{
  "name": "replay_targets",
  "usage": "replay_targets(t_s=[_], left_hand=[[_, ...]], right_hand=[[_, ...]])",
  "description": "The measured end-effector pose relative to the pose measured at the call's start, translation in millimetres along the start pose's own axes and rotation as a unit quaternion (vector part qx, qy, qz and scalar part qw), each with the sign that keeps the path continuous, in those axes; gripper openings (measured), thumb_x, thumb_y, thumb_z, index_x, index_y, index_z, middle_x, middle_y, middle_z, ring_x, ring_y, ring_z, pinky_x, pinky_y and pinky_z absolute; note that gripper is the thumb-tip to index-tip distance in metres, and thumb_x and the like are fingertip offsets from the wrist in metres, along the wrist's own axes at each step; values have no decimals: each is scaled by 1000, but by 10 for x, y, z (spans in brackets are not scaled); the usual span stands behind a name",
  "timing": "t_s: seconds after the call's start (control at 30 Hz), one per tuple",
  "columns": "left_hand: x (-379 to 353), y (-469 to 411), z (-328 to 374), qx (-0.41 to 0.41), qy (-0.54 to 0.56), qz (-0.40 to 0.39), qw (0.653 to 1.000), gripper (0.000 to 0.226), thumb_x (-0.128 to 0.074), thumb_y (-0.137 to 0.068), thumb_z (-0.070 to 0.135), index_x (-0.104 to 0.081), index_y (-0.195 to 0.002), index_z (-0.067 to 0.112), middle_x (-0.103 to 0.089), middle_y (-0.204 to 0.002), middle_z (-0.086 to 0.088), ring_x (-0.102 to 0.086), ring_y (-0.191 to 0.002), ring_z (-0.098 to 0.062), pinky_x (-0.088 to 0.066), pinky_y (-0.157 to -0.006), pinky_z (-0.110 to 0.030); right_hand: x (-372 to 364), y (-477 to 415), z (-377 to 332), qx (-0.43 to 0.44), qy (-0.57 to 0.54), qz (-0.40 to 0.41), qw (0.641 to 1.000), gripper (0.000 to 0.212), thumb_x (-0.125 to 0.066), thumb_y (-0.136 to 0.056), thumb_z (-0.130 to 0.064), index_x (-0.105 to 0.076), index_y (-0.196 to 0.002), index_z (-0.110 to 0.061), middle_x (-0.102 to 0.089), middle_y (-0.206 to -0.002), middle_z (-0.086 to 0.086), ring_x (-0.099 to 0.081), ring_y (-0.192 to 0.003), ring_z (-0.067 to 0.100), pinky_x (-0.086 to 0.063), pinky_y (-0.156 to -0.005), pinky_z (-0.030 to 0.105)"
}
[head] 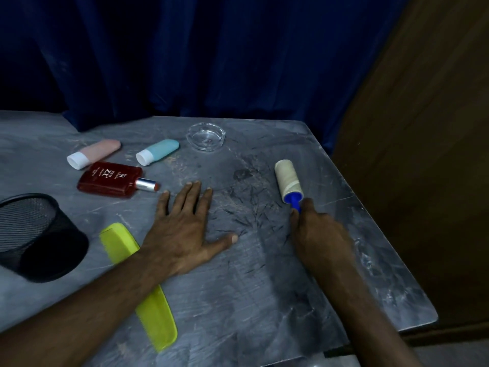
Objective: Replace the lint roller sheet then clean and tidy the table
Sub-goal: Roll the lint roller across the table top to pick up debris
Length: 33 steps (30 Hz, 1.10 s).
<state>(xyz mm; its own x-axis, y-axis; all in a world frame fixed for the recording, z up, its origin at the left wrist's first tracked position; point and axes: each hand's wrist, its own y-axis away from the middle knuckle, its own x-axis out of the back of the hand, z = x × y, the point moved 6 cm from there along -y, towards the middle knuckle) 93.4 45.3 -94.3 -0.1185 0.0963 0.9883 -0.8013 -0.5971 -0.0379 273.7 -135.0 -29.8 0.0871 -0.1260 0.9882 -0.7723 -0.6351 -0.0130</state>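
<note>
Right now the right hand (pixel 315 229) pinches the lint roller (pixel 288 181) by its stiff blue handle, light tool lying on the worktop (pixel 264 300) beside scattered hairs; left hand (pixel 185 229) rests spread flat

Comb (pixel 148 295) under left forearm, basket (pixel 39 237) to its left, ashtray (pixel 206 136) behind.

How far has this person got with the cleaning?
Early on. The right hand grips the lint roller by its blue handle; the left hand lies flat. Dark hairs still litter the table; bottles, comb and cup remain untidied. Sheet replacement: can't tell.
</note>
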Motion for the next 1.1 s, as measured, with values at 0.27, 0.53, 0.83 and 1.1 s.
replay_targets(t_s=[0.27, 0.53, 0.83, 1.1], left_hand=[[30, 4, 24, 9, -4, -5, 1000, 128, -6, -72, 105, -1, -172, 24, 4, -181, -5, 5, -167, -22, 4, -132, -59], [61, 19, 19, 11, -14, -9, 1000, 127, -8, -70, 99, 1, -172, 23, 7, -181, -6, 5, -168, -22, 4, -133, -58], [63, 23, 21, 9, -15, -10, 1000, 127, -7, -71, 101, 0, -172, 23, 7, -181, -6, 6, -167, -22, 4, -133, -58], [78, 17, -19, -5, 5, -11, 1000, 130, -10, -72, 106, 0, -172, 23, 6, -181, -4, 6, -167, -21, 6, -133, -55]], right_hand=[[-166, 98, -490, 74, 7, 46, 996, 48, -28, -109, -46, -44, -144, -17, -74, -104, 7, -72, -89, 27, -53, -76, 38], [-262, 240, -921, 114, 23, 56, 992, 42, -31, -109, -42, -45, -137, -15, -75, -109, 11, -74, -96, 34, -54, -76, 40], [-259, 216, -913, 111, 39, 63, 991, 46, -29, -109, -44, -46, -139, -14, -75, -110, 11, -74, -97, 35, -50, -73, 38], [-72, 38, -316, 49, 2, 51, 997, 46, -28, -109, -46, -49, -136, -14, -73, -101, 10, -72, -88, 30, -53, -74, 39]])
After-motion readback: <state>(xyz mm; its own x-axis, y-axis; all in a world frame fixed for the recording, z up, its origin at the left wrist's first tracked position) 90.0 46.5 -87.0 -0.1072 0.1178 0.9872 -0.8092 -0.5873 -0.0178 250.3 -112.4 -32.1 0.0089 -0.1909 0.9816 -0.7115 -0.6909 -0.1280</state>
